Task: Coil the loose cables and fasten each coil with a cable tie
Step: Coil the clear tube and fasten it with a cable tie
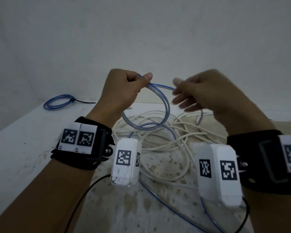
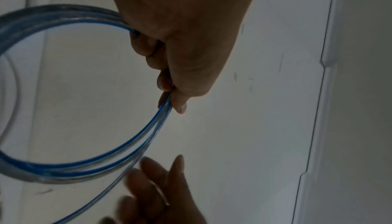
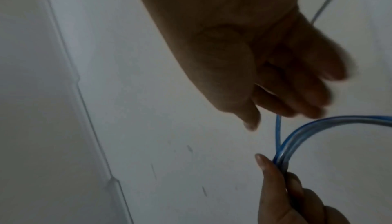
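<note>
Coiling step: left hand (image 1: 123,88) grips blue cable (image 1: 165,106) loops above counter (image 1: 23,132). Right hand (image 1: 202,93) blurred, fingers spread, holding nothing. Next: gather trailing length, add loop, then tie.

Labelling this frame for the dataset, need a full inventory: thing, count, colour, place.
Blue cable: 1, clear with blue stripe, loops held above the table, loose tail trailing to the near edge.
Tied coil: 1, blue, far left of table, fastened with a black cable tie.
White cable: loose tangle, count unclear, table middle.
Table: 1, white, stained.
Wall: grey-white, behind.
Left hand: grips the loops.
Right hand: blurred, fingers extended at the cable.
</note>
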### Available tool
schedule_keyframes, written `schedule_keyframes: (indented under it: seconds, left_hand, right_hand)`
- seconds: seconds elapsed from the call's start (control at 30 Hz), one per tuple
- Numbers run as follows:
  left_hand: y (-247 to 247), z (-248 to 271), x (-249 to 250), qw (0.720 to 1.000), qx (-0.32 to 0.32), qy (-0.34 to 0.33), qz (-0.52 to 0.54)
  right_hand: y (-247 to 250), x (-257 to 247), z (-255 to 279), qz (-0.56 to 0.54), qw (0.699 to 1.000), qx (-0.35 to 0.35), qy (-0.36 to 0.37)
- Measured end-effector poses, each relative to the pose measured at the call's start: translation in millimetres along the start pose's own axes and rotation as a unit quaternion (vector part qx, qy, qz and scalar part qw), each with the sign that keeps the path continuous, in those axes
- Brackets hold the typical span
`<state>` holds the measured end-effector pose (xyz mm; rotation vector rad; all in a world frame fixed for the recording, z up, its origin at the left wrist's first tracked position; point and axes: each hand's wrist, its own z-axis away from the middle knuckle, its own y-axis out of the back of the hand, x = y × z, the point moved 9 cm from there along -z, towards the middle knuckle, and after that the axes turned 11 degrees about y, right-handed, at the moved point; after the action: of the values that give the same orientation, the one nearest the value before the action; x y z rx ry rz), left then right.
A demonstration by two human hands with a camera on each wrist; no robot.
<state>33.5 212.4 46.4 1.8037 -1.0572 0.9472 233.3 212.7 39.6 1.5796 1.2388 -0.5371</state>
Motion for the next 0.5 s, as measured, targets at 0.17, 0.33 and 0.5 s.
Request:
schedule_keyframes:
  seconds: [0.17,0.33,0.5]
  left_hand:
    - [-12,9,22,0.997,-0.011,-0.07,-0.042]
    - [-4,11,29,0.999,-0.011,-0.048,-0.012]
    - [17,21,52,0.998,-0.005,-0.049,-0.024]
  right_hand:
    - [8,-18,-9,0.048,0.99,0.073,0.111]
    - [-15,-10,-4,-0.004,0.996,-0.035,0.086]
    - [-2,-45,3,0.002,0.995,-0.041,0.093]
